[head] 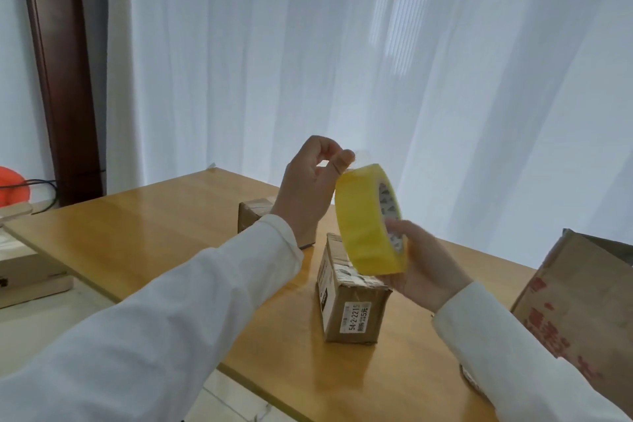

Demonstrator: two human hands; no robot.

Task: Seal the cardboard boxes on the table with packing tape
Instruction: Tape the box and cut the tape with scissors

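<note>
Both hands are lifted above the table, between the camera and the white curtain. The right hand holds the tape roll from below, its fingers curled around the lower edge and the thumb against the printed core. The left hand pinches the free end of the tape at the top of the roll, between thumb and fingers.

My judgement is that the step now is to peel out a first length of tape. To do it well, the left hand should pull slowly and straight, so the clear strip does not fold and stick on itself, while the right hand lets the roll turn.

A big open box stands at the right edge of the table. The small box lies just under the roll, long and narrow, brown, with a white label on its near end and some old tape on the top. Another box is behind the left wrist, partly hidden. The roll is yellow and thick, so it seems almost new. The free end is transparent and very small.
</note>
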